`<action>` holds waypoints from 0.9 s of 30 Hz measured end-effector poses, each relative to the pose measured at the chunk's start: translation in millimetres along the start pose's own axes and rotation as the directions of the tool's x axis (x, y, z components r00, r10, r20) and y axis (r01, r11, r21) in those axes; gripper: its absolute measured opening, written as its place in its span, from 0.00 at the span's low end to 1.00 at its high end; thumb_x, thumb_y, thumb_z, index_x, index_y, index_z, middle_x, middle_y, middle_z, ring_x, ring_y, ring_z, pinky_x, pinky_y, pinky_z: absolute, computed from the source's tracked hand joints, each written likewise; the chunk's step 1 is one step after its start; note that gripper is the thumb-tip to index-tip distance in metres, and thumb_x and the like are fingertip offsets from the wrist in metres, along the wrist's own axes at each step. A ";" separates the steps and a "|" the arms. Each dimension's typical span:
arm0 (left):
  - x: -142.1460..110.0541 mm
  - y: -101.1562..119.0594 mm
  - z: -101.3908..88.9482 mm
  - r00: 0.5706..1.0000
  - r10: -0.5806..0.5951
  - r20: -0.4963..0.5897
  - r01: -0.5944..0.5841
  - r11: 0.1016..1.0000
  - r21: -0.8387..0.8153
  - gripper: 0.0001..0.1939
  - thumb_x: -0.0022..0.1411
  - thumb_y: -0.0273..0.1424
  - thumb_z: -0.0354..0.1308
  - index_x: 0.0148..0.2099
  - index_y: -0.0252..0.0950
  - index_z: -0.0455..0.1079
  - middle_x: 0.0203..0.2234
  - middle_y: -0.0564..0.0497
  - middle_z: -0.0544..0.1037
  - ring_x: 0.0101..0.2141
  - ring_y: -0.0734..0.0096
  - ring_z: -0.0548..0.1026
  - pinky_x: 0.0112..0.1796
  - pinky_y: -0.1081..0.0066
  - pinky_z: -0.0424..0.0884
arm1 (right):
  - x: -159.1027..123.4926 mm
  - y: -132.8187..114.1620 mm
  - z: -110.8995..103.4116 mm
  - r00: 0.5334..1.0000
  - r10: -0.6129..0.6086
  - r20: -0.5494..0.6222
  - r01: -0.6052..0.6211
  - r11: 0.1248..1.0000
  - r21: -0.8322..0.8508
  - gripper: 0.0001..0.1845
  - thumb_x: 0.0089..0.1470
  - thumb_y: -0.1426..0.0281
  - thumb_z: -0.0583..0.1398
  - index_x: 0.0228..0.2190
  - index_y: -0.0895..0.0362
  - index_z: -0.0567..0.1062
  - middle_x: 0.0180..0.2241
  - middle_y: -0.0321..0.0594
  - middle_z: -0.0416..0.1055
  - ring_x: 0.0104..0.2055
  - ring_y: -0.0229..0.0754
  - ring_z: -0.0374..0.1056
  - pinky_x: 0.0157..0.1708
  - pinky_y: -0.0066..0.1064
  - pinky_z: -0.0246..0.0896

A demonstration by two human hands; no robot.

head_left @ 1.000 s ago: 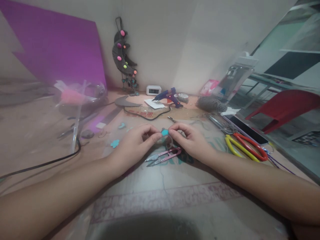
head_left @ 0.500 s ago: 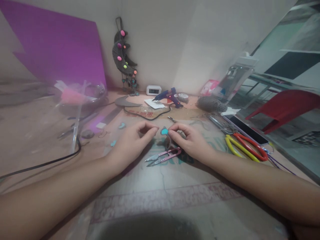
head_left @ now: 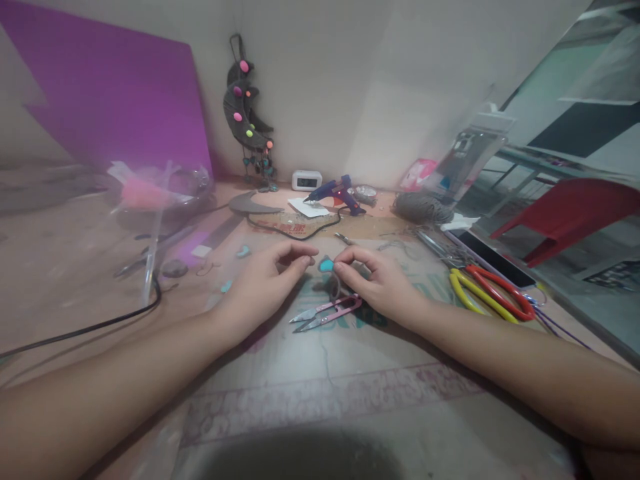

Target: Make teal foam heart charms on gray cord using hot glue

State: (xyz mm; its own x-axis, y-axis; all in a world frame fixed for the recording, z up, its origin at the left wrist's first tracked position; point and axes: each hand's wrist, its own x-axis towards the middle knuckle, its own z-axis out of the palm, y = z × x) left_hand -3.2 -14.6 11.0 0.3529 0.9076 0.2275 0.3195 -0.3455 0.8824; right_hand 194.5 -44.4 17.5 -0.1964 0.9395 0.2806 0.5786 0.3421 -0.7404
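Between the thumb and forefinger of my right hand (head_left: 377,277) is a small turquoise piece with a grey edge (head_left: 327,265), its right end hidden by the fingertips. Just left of it, my left hand (head_left: 270,280) has its thumb and forefinger a little apart and does not touch the piece. A strand of grey yarn (head_left: 336,288) seems to hang below the piece. Pink thread snips (head_left: 327,312) lie on the plastic-covered table under the hands. Close to my left hand are a turquoise scrap (head_left: 227,287) and a curved turquoise piece (head_left: 243,251).
At the back stand a blue glue gun (head_left: 335,191), a white clock (head_left: 307,180) and a grey moon shape (head_left: 255,203). Grey yarn (head_left: 423,208), a phone (head_left: 493,260) and scissors with red and yellow handles (head_left: 493,293) lie right. A black cord (head_left: 90,327) crosses the left.
My left hand has let go of the turquoise piece and drawn slightly left, covering part of the turquoise scrap. My right hand keeps the piece, now showing more of its grey edge.
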 end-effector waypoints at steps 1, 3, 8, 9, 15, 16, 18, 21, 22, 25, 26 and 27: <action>0.3 -0.6 -0.1 1.000 -0.006 -0.003 0.006 1.000 -0.001 0.10 0.65 0.33 0.55 0.45 0.37 0.74 0.40 0.51 0.79 0.41 0.67 0.75 0.45 0.67 0.68 | 0.1 -0.2 0.0 1.000 0.001 0.002 -0.001 1.000 0.001 0.10 0.58 0.65 0.57 0.28 0.57 0.73 0.25 0.34 0.71 0.25 0.34 0.67 0.27 0.25 0.62; 0.7 -2.1 0.0 1.000 -0.011 -0.006 0.011 1.000 -0.007 0.10 0.64 0.33 0.56 0.45 0.37 0.73 0.40 0.50 0.79 0.41 0.66 0.75 0.45 0.66 0.68 | 0.1 -0.6 0.0 1.000 -0.005 -0.001 0.005 1.000 -0.006 0.10 0.58 0.65 0.57 0.28 0.57 0.73 0.24 0.34 0.71 0.25 0.34 0.66 0.26 0.25 0.62; -0.2 -4.7 0.4 1.000 0.007 -0.008 -0.008 1.000 -0.022 0.08 0.63 0.31 0.55 0.44 0.37 0.71 0.40 0.49 0.77 0.41 0.65 0.73 0.44 0.64 0.67 | -0.1 -1.3 0.1 1.000 -0.001 0.003 0.001 1.000 -0.012 0.10 0.58 0.65 0.57 0.28 0.57 0.72 0.24 0.34 0.71 0.25 0.34 0.67 0.25 0.24 0.62; -0.5 -5.1 0.4 1.000 0.014 -0.007 -0.015 1.000 -0.020 0.08 0.63 0.30 0.54 0.43 0.36 0.71 0.39 0.50 0.77 0.41 0.65 0.73 0.44 0.64 0.67 | 0.0 -1.2 0.2 1.000 0.003 0.006 -0.003 1.000 -0.006 0.10 0.58 0.65 0.57 0.28 0.57 0.72 0.24 0.34 0.71 0.25 0.34 0.67 0.25 0.24 0.62; -0.6 -9.2 0.6 0.999 0.037 0.024 -0.036 0.999 -0.039 0.08 0.66 0.28 0.48 0.44 0.37 0.67 0.36 0.52 0.73 0.37 0.69 0.71 0.39 0.68 0.65 | 0.3 -1.2 0.6 1.000 0.017 0.014 -0.018 1.000 0.014 0.10 0.58 0.65 0.57 0.29 0.57 0.72 0.24 0.34 0.71 0.25 0.34 0.67 0.25 0.24 0.63; -0.3 -9.8 0.6 0.999 0.039 0.020 -0.038 0.999 -0.035 0.08 0.67 0.28 0.47 0.45 0.37 0.66 0.34 0.53 0.72 0.36 0.70 0.70 0.38 0.69 0.65 | 0.3 -1.3 0.5 1.000 0.014 0.011 -0.014 1.000 0.009 0.10 0.58 0.65 0.57 0.28 0.57 0.72 0.24 0.34 0.71 0.25 0.34 0.67 0.25 0.24 0.63; -0.2 -10.2 0.7 0.999 0.036 0.019 -0.036 0.999 -0.032 0.08 0.68 0.30 0.46 0.46 0.38 0.66 0.31 0.54 0.70 0.34 0.71 0.69 0.36 0.70 0.64 | 0.4 -1.6 0.3 1.000 0.011 0.012 -0.011 1.000 0.000 0.10 0.58 0.65 0.57 0.28 0.57 0.72 0.25 0.35 0.71 0.26 0.34 0.67 0.26 0.25 0.63; -0.9 -9.1 0.8 0.999 0.018 0.039 -0.015 0.998 -0.053 0.09 0.69 0.32 0.46 0.46 0.38 0.65 0.27 0.56 0.67 0.30 0.71 0.68 0.33 0.71 0.64 | 0.4 -1.9 0.4 1.000 0.010 0.019 -0.010 1.000 0.000 0.10 0.58 0.65 0.57 0.28 0.57 0.72 0.25 0.35 0.71 0.26 0.34 0.67 0.26 0.25 0.62; -1.3 -8.5 0.7 0.999 0.017 0.045 -0.014 0.998 -0.060 0.09 0.69 0.33 0.46 0.46 0.38 0.65 0.27 0.56 0.68 0.30 0.71 0.68 0.33 0.71 0.64 | 0.3 -1.9 0.5 1.000 0.011 0.021 -0.012 1.000 0.004 0.10 0.58 0.65 0.57 0.28 0.57 0.72 0.25 0.35 0.71 0.26 0.34 0.67 0.25 0.25 0.62; -1.8 -7.8 0.5 0.999 0.023 0.033 -0.021 0.998 -0.061 0.09 0.67 0.34 0.49 0.45 0.38 0.67 0.31 0.53 0.73 0.34 0.69 0.72 0.37 0.69 0.67 | -0.1 -2.3 0.6 0.999 0.030 0.030 -0.031 0.999 0.030 0.10 0.58 0.65 0.57 0.28 0.57 0.72 0.25 0.35 0.71 0.24 0.34 0.66 0.24 0.25 0.62; -1.6 -7.9 0.5 0.999 0.021 0.025 -0.019 0.998 -0.054 0.09 0.66 0.34 0.50 0.45 0.38 0.68 0.34 0.52 0.75 0.36 0.68 0.73 0.38 0.69 0.68 | -0.1 -2.4 0.5 0.999 0.034 0.031 -0.035 0.999 0.034 0.10 0.58 0.65 0.57 0.28 0.57 0.72 0.25 0.35 0.71 0.24 0.34 0.66 0.23 0.25 0.62; -1.3 -8.1 0.4 1.000 0.017 0.019 -0.016 0.999 -0.048 0.10 0.66 0.34 0.51 0.45 0.37 0.68 0.37 0.50 0.76 0.37 0.67 0.74 0.39 0.68 0.68 | -0.1 -2.4 0.4 0.999 0.031 0.029 -0.032 0.999 0.033 0.10 0.58 0.65 0.57 0.28 0.57 0.72 0.25 0.35 0.71 0.24 0.34 0.66 0.23 0.25 0.61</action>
State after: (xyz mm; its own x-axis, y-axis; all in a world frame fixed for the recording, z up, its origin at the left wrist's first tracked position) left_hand -5.8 -13.0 3.4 0.3747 0.8969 0.2350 0.2709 -0.3484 0.8974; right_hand 192.9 -45.2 19.0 -0.2015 0.9498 0.2395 0.5579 0.3122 -0.7689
